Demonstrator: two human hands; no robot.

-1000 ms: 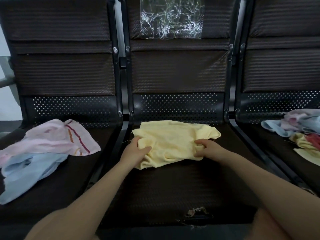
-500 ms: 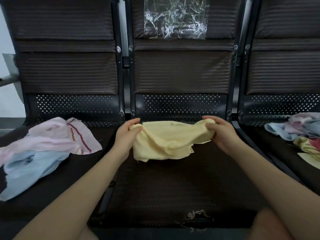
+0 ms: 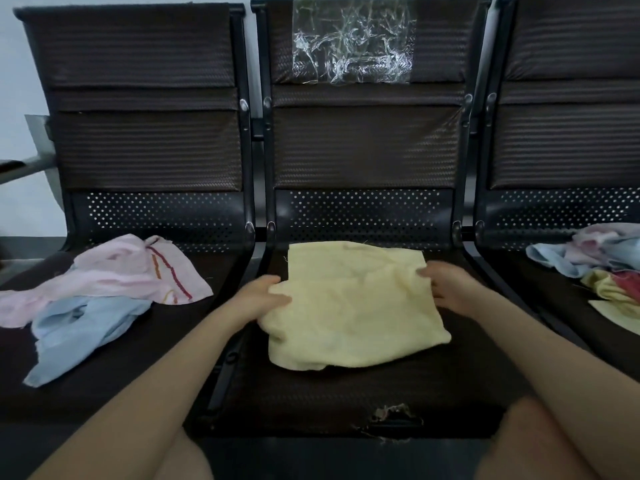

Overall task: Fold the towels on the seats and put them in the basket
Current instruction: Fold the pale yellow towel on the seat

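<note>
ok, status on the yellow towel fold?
Left hand and right hand each grip a side edge of the yellow towel. Towel half-folded, flat on middle seat. No basket in view; nothing in the way.

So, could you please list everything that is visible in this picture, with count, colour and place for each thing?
yellow towel: 1, pale yellow, spread on the middle seat
pink towel: 1, pink with red and orange stripes, left seat
blue towel: 1, light blue, left seat, partly under the pink one
towel pile: several, blue, pink, yellow and red, right seat, count unclear
seats: 3, dark brown, in a row
plastic sheet: 1, clear and crinkled, on the middle backrest
torn spot: 1, front edge of the middle seat
left hand: grips the yellow towel's left edge
right hand: holds the yellow towel's right edge
</note>
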